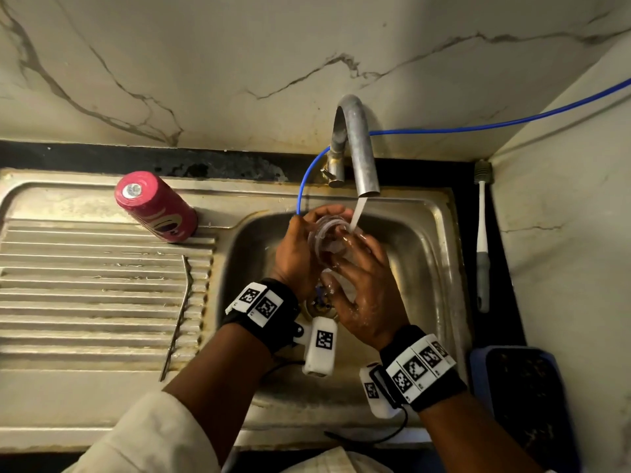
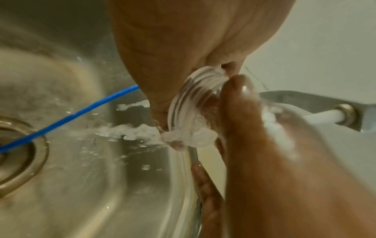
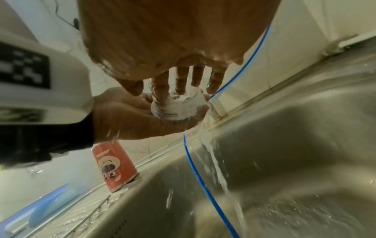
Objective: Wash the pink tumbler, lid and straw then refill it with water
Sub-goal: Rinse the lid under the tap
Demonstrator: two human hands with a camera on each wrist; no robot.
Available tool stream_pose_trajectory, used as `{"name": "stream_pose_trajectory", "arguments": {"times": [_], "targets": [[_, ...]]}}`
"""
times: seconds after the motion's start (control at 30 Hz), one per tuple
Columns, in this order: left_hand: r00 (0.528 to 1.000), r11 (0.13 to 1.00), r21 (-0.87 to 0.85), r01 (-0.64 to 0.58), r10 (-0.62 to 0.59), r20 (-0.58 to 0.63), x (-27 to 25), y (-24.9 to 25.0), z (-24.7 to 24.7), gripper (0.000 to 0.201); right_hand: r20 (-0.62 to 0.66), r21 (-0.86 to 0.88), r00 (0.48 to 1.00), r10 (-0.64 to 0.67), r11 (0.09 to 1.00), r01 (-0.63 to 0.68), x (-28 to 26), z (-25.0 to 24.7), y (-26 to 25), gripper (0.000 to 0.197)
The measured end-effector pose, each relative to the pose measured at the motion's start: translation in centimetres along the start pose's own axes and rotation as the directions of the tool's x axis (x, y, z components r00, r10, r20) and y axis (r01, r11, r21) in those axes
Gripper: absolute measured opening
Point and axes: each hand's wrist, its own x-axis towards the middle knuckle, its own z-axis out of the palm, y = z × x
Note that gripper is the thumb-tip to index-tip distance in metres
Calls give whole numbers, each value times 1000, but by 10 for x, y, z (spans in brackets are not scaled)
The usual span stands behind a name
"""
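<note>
Clear lid (image 1: 329,233), cupped in left hand (image 1: 296,256) under tap stream (image 1: 356,213), rubbed by straightened right fingers (image 1: 367,247): lid-rinsing step. Pink tumbler (image 1: 155,211) inverted on drainboard, ten o'clock from basin (image 1: 420,254). Next, likely: straw, then refill.

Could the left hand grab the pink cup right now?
Probably not yet. The left hand is busy holding the clear lid under the tap water, with the right hand rubbing it. The pink cup stands upside down on the drainboard, nothing blocking it once the lid is put down.
</note>
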Motion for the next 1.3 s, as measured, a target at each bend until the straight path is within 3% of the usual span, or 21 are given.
{"name": "stream_pose_trajectory", "arguments": {"times": [0.13, 0.27, 0.37, 0.6, 0.7, 0.8, 0.9, 1.0, 1.13, 1.2, 1.3], "targets": [[996, 982, -173, 81, -84, -8, 9, 1, -5, 64, 20, -58, 998, -58, 997, 59, 0, -5, -1, 43], [982, 938, -293, 186, -186, 30, 12, 1, 0, 54, -58, -32, 996, -67, 997, 65, 6, -13, -1, 41], [964, 898, -349, 266, -254, 82, 9, 1, 9, 71, -115, -25, 992, -42, 999, 40, 12, -17, 0, 37], [948, 876, -365, 316, -308, 81, 5, -7, 8, 61, -138, -46, 986, 91, 994, -98, 37, -31, 10, 23], [952, 923, -233, 306, -302, 51, 4, -7, 8, 69, -109, 98, 974, 201, 977, -190, 44, -37, 8, 23], [965, 964, -34, 263, -263, 8, 3, -2, 9, 61, -3, 384, 912, 411, 842, -379, 48, -38, 6, 27], [982, 976, 114, 186, -181, -51, 6, -4, 5, 62, 173, 606, 770, 614, 550, -575, 49, -31, 11, 32], [991, 966, 223, 130, -120, -55, 5, -6, 4, 66, 327, 672, 657, 679, 322, -667, 51, -29, 11, 43], [998, 915, 404, 20, 3, -57, 3, -3, 11, 39, 444, 726, 504, 740, 32, -687, 52, -37, 8, 54], [997, 880, 473, -31, 62, -50, 5, -1, 14, 35, 477, 754, 497, 725, -47, -655, 49, -37, 12, 67], [984, 780, 618, -99, 168, -55, 8, 0, 17, 37, 449, 770, 533, 717, -9, -638, 45, -37, 13, 72]]}}
